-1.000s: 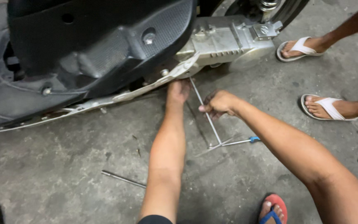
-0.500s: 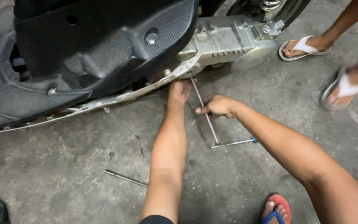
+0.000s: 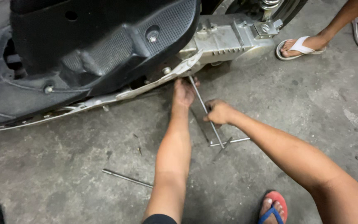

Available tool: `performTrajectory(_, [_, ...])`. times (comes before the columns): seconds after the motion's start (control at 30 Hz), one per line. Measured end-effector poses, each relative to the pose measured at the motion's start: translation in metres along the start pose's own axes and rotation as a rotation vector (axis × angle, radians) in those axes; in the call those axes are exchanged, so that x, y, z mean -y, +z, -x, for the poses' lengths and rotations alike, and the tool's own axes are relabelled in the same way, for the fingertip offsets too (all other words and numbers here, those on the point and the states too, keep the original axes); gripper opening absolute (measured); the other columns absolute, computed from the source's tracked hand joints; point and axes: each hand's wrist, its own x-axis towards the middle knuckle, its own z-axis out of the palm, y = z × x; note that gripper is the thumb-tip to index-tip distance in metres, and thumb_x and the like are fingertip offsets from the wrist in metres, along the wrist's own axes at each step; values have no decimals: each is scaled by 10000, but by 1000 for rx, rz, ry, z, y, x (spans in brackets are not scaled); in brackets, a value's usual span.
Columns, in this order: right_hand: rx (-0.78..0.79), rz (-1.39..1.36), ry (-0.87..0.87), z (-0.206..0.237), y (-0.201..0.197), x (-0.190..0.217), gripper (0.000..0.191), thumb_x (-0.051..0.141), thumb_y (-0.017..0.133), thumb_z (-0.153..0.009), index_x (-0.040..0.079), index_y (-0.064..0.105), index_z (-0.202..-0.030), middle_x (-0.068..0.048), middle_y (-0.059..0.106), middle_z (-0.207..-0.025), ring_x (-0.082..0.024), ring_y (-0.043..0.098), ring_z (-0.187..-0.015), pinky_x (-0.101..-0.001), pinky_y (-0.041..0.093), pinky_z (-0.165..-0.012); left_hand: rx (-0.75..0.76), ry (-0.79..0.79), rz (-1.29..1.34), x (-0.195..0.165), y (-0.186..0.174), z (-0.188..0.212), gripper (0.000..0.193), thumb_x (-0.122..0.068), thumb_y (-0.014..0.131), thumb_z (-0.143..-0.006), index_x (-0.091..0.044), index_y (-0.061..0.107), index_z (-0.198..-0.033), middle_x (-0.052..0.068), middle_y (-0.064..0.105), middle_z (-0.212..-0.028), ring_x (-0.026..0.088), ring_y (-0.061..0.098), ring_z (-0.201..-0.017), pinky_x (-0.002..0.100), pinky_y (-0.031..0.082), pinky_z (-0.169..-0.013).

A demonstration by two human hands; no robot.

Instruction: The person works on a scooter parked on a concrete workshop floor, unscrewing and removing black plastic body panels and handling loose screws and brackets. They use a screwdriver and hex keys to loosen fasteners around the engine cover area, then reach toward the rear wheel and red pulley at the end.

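My right hand point(image 3: 219, 112) grips the long T-wrench point(image 3: 206, 111) mid-shaft; my left hand point(image 3: 184, 92) steadies its tip under the scooter's belly point(image 3: 146, 85) — grip unclear. I'd keep the shaft straight.

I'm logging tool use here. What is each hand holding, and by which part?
The right hand grips a long metal T-handle wrench around the middle of its shaft. The left hand reaches up under the scooter's underside; whether it holds anything cannot be told.
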Motion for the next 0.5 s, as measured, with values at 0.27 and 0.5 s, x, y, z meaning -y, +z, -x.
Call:
performTrajectory(0.27, [92,303,-206,29,25,-65,359,243,822,-652,26,757,-931,-203,746,-851,-325,744,-782,-450,576,-719,-82,-21,-115,23,-42,65,205,-264,653,-972,-109,703,-1095,39,709,-966,205,668,-900,405,552,-847])
performTrajectory(0.5, [338,564,-262,39,33,-107,480,263,732,-679,112,717,-1134,-199,736,-1021,-394,691,-998,-492,553,-841,-245,321,-196,-5,-130,124,168,-223,710,-1035,-80,695,-1122,63,715,-962,217,678,-877,402,538,-776])
